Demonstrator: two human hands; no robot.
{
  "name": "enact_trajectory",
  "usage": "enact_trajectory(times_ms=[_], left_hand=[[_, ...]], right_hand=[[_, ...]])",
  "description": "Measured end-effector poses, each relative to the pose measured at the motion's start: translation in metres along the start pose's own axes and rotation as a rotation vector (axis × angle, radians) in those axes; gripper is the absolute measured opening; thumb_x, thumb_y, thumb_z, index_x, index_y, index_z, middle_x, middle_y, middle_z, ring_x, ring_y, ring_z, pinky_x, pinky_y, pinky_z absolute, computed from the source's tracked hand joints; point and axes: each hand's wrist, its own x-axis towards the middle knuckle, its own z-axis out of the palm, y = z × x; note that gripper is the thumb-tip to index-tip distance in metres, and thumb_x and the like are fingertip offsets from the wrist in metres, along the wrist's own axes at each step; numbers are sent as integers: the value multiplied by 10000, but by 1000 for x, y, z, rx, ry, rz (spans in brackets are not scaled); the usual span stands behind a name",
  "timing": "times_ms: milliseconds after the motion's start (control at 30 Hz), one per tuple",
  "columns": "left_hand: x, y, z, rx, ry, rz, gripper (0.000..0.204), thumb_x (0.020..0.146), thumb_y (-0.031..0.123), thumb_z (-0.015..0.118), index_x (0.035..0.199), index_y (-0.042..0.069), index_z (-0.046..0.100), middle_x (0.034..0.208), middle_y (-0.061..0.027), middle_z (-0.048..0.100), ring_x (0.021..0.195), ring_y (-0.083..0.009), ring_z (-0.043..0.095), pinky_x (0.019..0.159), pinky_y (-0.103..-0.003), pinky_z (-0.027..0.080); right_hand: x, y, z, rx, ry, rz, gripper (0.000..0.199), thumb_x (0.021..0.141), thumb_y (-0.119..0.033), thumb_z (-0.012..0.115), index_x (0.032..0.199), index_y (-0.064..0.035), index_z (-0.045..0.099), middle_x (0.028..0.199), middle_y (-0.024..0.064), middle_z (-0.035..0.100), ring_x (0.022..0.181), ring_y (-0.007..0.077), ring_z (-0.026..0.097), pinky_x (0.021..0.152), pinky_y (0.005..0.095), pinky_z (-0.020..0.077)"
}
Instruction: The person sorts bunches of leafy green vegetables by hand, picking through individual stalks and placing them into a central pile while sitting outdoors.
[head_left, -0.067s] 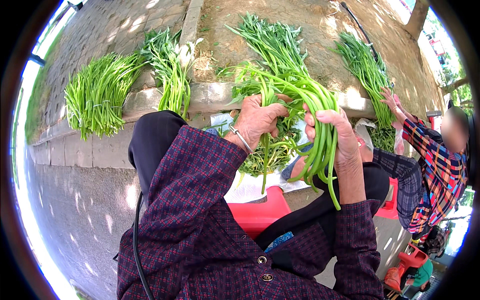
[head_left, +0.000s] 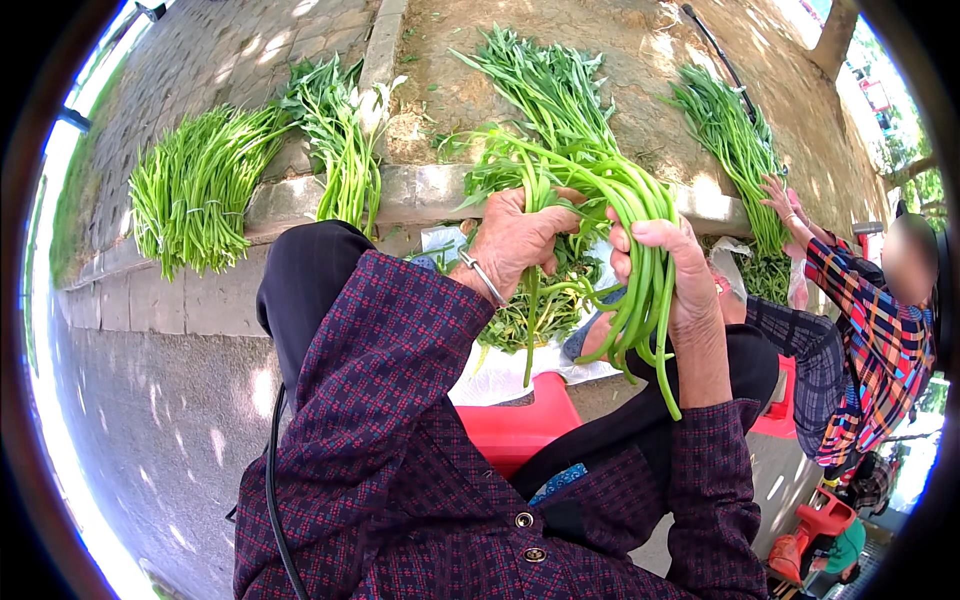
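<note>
bunch of long, smooth green vegetable stems (head_left: 640,300) sits in the closed right hand (head_left: 678,262); left hand (head_left: 517,243) pinches a slim green stem (head_left: 531,325) just beside. bunch likely light, bendy, slick, easily snapped; grip mid-length, gently.

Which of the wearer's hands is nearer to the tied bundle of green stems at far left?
Left. The left hand is to the right of the tied bundle, apart from it; the right hand is farther right.
</note>
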Motion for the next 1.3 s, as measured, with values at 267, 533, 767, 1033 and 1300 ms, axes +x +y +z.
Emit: enact_trajectory(times_ms=[267,533,767,1033,1300], left_hand=[[2,-5,0,44,18,37,163,821,96,625,972,34,632,691,-25,592,402,-40,412,380,-219,396],[3,-7,4,128,91,111,61,757,76,625,764,18,641,554,5,540,361,-67,443,314,-220,348],[10,-12,-9,193,356,80,90,774,93,630,788,7,654,620,-27,600,360,-78,424,310,-231,337],[9,-15,-14,118,377,42,99,800,64,595,830,-26,622,694,-101,645,345,-105,437,300,-238,347],[14,-15,-22,42,476,38,164,826,144,574,876,-10,549,729,-148,628,341,-103,405,301,-255,369]], right_hand=[[-1,1,0,-71,2,-8,361,758,-162,610,1050,43,551,750,63,592,592,124,580,512,226,490],[-1,4,2,-142,-17,-18,348,765,-187,598,1027,37,554,711,59,587,576,112,572,497,218,473],[-1,-2,-5,8,7,-30,361,777,-149,582,1057,73,533,726,76,585,573,132,574,494,229,489],[-8,-16,-25,162,-3,-91,351,822,-159,544,1094,61,516,775,71,563,625,150,557,554,249,467],[-15,-32,-45,179,-62,-167,370,845,-185,522,1141,30,475,821,42,504,649,124,505,588,250,433]])
